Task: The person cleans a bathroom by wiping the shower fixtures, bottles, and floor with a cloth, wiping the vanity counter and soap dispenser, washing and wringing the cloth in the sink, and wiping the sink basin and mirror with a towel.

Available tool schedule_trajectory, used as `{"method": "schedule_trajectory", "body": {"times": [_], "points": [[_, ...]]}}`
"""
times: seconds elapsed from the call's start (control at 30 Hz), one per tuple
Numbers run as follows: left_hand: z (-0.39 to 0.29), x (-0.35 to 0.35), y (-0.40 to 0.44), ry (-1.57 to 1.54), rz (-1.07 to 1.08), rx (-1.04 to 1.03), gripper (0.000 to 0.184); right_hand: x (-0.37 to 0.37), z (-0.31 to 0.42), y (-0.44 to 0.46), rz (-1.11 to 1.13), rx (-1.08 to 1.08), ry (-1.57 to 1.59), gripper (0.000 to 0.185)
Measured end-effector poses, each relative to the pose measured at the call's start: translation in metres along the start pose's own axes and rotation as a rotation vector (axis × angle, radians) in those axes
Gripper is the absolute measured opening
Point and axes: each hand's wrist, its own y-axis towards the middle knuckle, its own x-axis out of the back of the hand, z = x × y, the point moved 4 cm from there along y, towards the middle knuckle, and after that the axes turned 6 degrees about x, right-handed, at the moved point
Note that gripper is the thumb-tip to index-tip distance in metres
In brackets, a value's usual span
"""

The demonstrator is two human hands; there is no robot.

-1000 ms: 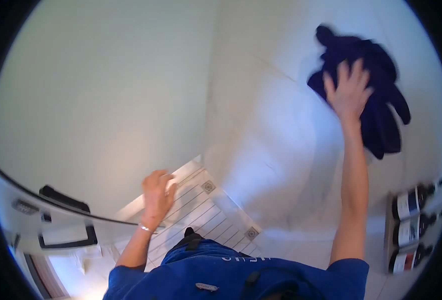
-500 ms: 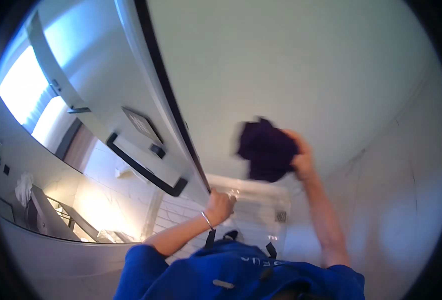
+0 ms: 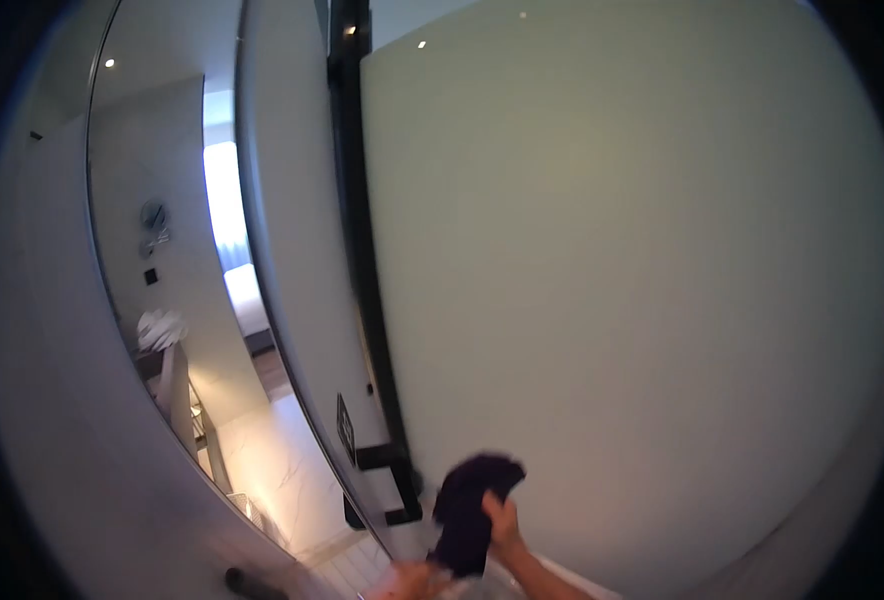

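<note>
A dark purple cloth, bunched and hanging, is in my right hand, whose fingers are wrapped round its right side. It is in front of the lower part of a frosted glass panel. My left hand is at the bottom edge of the view, smeared by motion, close to the cloth's lower end; its fingers cannot be made out. A black door handle stands just left of the cloth.
A dark vertical frame borders the glass on its left. Beside it is a door with a small sign. Further left, a mirror reflects a white towel, a bright window and a bed.
The view has tilted up, so the hands now appear lower. My right hand has brought the cloth left, closer to my left hand and the door handle. The plastic bin below is now mostly out of view.
</note>
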Motion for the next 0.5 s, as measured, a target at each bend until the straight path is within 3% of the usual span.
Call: {"method": "schedule_trajectory", "body": {"times": [0.03,0.07,0.17,0.2,0.23,0.3,0.37,0.43,0.47,0.5], "points": [[-0.002,0.044,0.011,-0.061,-0.084,0.101,0.049,0.002,-0.011,0.026,0.027,0.008,0.031,0.033],[0.003,0.074,0.009,-0.087,-0.457,0.033,0.045,-0.013,-0.024,0.048,0.055,-0.006,0.061,0.031],[0.018,0.117,-0.007,-0.209,-0.748,0.386,0.056,-0.061,-0.08,0.085,0.288,-0.064,-0.298,0.031],[-0.026,0.084,0.01,-0.174,-0.719,0.425,0.056,-0.009,-0.073,0.073,0.351,-0.178,-0.303,0.032],[-0.021,0.081,0.009,-0.181,-0.755,0.444,0.06,0.0,-0.095,0.073,0.41,-0.289,-0.338,0.033],[0.002,0.072,0.015,-0.184,-0.742,0.488,0.065,0.018,-0.115,0.085,0.474,-0.255,-0.592,0.036],[0.024,0.064,0.019,-0.174,-0.797,0.583,0.064,0.021,-0.113,0.119,0.679,-0.172,-0.74,0.043],[0.054,0.051,0.021,-0.25,-0.786,0.671,0.065,0.022,-0.124,0.166,0.727,0.099,-1.151,0.047],[0.08,0.042,0.02,-0.266,-0.777,0.66,0.065,0.022,-0.134,0.195,0.697,0.076,-1.049,0.054],[0.092,0.035,0.021,-0.296,-0.77,0.643,0.066,0.013,-0.12,0.225,0.722,0.101,-1.225,0.054]]}}
